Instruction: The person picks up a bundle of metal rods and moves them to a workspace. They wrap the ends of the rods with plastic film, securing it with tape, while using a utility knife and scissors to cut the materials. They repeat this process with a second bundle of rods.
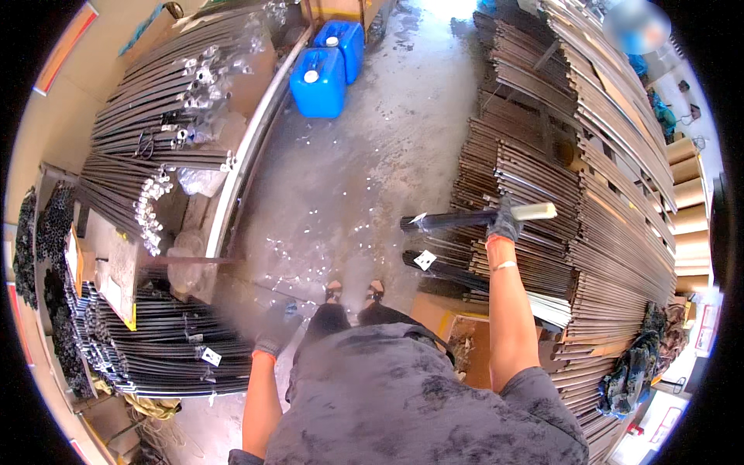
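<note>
My right hand (505, 223), in a dark glove with an orange cuff, is closed around a bundle of dark tubes (449, 222). The bundle lies crosswise over the stacked rods on the right. A pale yellowish end (536, 211) sticks out past the hand, and a white tag hangs near the other end. Low on the left, my gloved left hand (277, 332) hangs beside my leg. Motion smears its fingers, and a small bluish patch at their tips is too blurred to name. Just below the held tubes lies another dark bundle (446, 271) with a white tag.
Long brown rods (620, 225) are stacked along the right. Bundles of black tubes (170, 341) lie at the lower left, below a metal-edged rack (246, 147) of plastic-capped tubes. Two blue jerrycans (318, 85) stand ahead. White scraps litter the concrete floor (325, 186). An open cardboard box (442, 314) sits by my right side.
</note>
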`<control>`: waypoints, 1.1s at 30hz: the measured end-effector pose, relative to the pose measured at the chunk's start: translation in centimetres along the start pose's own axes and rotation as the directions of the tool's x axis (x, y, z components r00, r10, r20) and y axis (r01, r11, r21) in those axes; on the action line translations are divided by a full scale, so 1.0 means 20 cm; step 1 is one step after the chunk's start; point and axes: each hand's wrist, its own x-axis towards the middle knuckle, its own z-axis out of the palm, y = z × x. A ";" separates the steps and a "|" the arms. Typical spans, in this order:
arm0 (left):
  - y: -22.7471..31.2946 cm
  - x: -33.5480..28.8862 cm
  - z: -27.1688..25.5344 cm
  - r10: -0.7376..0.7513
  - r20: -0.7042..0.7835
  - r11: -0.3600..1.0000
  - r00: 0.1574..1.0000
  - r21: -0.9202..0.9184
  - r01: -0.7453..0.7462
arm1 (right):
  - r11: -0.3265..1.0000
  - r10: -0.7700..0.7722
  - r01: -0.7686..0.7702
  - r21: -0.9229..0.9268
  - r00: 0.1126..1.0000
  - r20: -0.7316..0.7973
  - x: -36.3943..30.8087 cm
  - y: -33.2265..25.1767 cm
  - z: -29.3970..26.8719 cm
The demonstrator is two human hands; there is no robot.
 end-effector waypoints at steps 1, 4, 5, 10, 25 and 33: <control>-0.01 0.01 0.01 0.015 -0.002 1.000 1.000 -0.026 -0.015 | 0.998 0.004 -0.006 0.065 0.999 0.036 0.08 0.01 -0.07; 0.07 0.06 -0.07 -0.094 0.047 0.990 0.994 0.111 0.088 | 0.982 0.132 -0.129 0.136 0.991 -0.017 0.10 -0.14 -0.23; 0.08 0.07 -0.09 -0.119 0.054 0.978 0.991 0.179 0.107 | 0.956 0.198 -0.192 0.224 0.980 -0.005 0.04 -0.23 -0.26; -0.06 0.18 0.05 0.057 -0.051 0.998 0.997 0.011 -0.056 | 0.863 0.361 -0.414 0.291 0.906 0.219 0.13 0.04 -0.37; -0.12 0.11 -0.16 -0.049 -0.037 0.992 0.998 -0.119 0.045 | 0.867 0.498 -0.497 -0.041 0.861 0.101 0.13 0.36 -0.47; -0.64 0.16 -0.68 -0.246 -0.255 0.947 0.935 -0.267 0.177 | 0.936 0.237 -0.010 -0.352 0.758 0.608 -0.06 0.98 -0.54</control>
